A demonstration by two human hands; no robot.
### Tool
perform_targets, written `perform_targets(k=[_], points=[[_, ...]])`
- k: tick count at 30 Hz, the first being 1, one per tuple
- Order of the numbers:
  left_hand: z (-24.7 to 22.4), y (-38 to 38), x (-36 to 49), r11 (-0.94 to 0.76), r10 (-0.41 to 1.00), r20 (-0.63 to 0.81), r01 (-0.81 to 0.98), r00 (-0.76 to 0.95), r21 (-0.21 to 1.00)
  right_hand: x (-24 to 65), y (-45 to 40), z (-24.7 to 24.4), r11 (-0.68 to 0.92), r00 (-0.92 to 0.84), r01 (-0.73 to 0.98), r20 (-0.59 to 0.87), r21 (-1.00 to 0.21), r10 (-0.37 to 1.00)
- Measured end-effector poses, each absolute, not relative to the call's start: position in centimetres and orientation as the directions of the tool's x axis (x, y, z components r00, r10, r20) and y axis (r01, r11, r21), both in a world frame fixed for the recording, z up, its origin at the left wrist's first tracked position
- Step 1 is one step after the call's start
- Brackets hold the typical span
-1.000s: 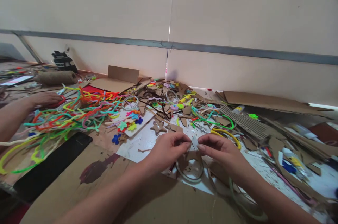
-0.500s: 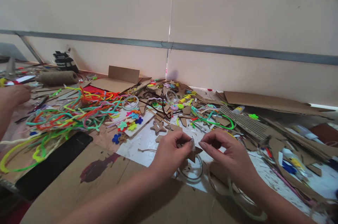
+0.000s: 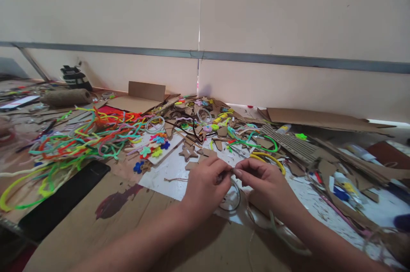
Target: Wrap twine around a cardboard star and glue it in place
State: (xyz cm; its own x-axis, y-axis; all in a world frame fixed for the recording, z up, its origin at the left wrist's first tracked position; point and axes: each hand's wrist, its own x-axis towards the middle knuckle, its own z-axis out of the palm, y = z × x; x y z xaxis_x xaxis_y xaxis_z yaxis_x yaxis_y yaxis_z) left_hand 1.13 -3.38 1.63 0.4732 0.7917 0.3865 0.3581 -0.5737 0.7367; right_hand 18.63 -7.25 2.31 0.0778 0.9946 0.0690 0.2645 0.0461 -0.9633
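Observation:
My left hand [image 3: 206,184] is closed on a small cardboard star, which its fingers now mostly hide. Meeting it at the fingertips, my right hand [image 3: 267,184] is pinched shut; what lies between its thumb and finger is too small to make out. Just below the hands, a thin ring [image 3: 239,198] rests on the white board. Another cardboard star [image 3: 188,153] lies beyond my left hand, by some cardboard scraps. Yellow rings [image 3: 278,162] show behind my right hand, and a pale cord [image 3: 275,227] loops under its wrist.
A heap of coloured pipe cleaners [image 3: 83,139] spreads to the left, beside a black phone [image 3: 64,195]. Felt flowers [image 3: 156,151], a twine roll [image 3: 65,97] and glue bottles [image 3: 349,186] lie around. Another person's blurred hand [image 3: 5,129] is at the left edge. White panels [image 3: 128,20] stand behind.
My right hand has come in to touch my left at the fingertips, and the star between them is now mostly covered. The other person's hand at far left has moved lower.

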Motion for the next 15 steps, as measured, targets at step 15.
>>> perform_targets(k=[15], points=[[1.15,-3.52,1.21,-0.639,0.751,0.428,0.39,0.502,0.663,18.61,-7.25,1.73,0.059,0.072,0.213,0.076,-0.975,0.994]])
